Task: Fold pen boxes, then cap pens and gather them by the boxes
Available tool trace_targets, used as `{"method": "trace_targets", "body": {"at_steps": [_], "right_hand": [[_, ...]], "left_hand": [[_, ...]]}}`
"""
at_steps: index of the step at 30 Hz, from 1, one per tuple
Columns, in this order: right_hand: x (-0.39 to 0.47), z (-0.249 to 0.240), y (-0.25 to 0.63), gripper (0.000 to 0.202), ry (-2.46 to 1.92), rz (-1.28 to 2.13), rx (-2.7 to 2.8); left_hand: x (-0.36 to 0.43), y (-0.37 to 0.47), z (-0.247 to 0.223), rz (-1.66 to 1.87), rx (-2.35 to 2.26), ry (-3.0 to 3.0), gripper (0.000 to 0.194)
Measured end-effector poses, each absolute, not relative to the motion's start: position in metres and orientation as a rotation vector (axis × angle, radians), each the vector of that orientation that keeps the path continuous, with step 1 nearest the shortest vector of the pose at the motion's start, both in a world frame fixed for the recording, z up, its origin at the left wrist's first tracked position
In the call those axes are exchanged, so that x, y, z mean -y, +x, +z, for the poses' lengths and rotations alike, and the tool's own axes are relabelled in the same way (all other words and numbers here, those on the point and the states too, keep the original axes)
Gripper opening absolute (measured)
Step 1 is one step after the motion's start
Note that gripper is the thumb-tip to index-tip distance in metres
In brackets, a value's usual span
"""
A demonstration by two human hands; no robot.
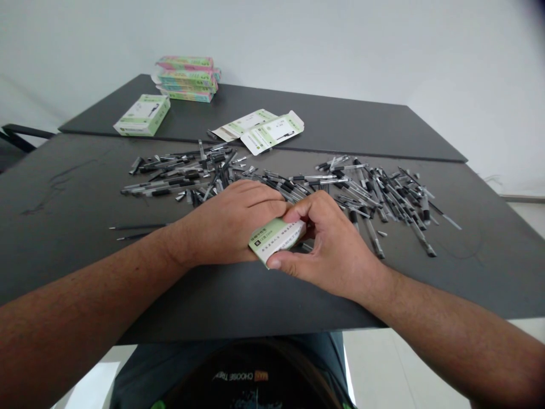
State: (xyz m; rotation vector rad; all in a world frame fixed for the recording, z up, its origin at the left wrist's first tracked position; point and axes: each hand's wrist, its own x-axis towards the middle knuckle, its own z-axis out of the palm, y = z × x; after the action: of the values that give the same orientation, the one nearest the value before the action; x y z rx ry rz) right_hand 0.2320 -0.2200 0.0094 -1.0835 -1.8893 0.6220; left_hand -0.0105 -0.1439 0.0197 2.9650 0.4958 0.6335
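Note:
Over the near half of the dark table, both my hands grip one small green-and-white cardboard pen box (276, 237). My left hand (236, 221) lies over the box's left and far side, its fingers wrapped round it and partly hidden. My right hand (336, 244) pinches the right end, thumb along the near edge and index finger on top. Much of the box is covered by my hands. Just beyond them lies a long heap of black and clear pens (170, 170), mixed with loose caps and pen parts.
More pens (395, 196) spread to the right. Two flattened green-white boxes (272, 133) overlap behind the heap. A fuller green-white box (142, 115) stands at the back left, near a stack of colourful boxes (187, 79). Two thin dark refills (136, 226) lie by my left forearm.

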Motion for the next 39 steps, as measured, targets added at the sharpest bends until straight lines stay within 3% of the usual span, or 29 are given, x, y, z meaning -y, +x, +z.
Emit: {"method": "trace_targets", "body": {"at_steps": [6, 14, 19, 25, 29, 32, 35, 39], "right_hand": [[0.220, 0.010, 0.233, 0.050, -1.056, 0.583, 1.923], [0.206, 0.019, 0.248, 0.022, -0.894, 0.564, 1.976], [0.202, 0.027, 0.256, 0.007, -0.857, 0.627, 1.967], [0.200, 0.024, 0.255, 0.030, -0.908, 1.196, 1.580], [0.201, 0.023, 0.250, 0.054, -0.906, 1.438, 1.481], [0.202, 0.020, 0.245, 0.060, -0.958, 1.549, 1.460], [0.201, 0.016, 0.241, 0.060, -1.022, 1.560, 1.414], [0.195, 0.013, 0.240, 0.059, -1.030, 1.513, 1.244]], "left_hand": [[0.144, -0.012, 0.018, 0.642, -0.485, 2.985, 0.030], [0.143, -0.014, 0.023, 0.662, -0.498, 2.948, 0.023], [0.144, -0.017, 0.023, 0.786, -0.471, 2.925, 0.037], [0.144, -0.018, 0.025, 0.885, -0.461, 2.950, 0.048], [0.143, -0.016, 0.026, 0.926, -0.413, 3.066, 0.039], [0.145, -0.015, 0.026, 0.889, -0.446, 3.137, 0.037], [0.149, -0.015, 0.025, 0.858, -0.562, 3.160, 0.046], [0.150, -0.019, 0.026, 1.088, -0.916, 3.054, 0.071]]}}
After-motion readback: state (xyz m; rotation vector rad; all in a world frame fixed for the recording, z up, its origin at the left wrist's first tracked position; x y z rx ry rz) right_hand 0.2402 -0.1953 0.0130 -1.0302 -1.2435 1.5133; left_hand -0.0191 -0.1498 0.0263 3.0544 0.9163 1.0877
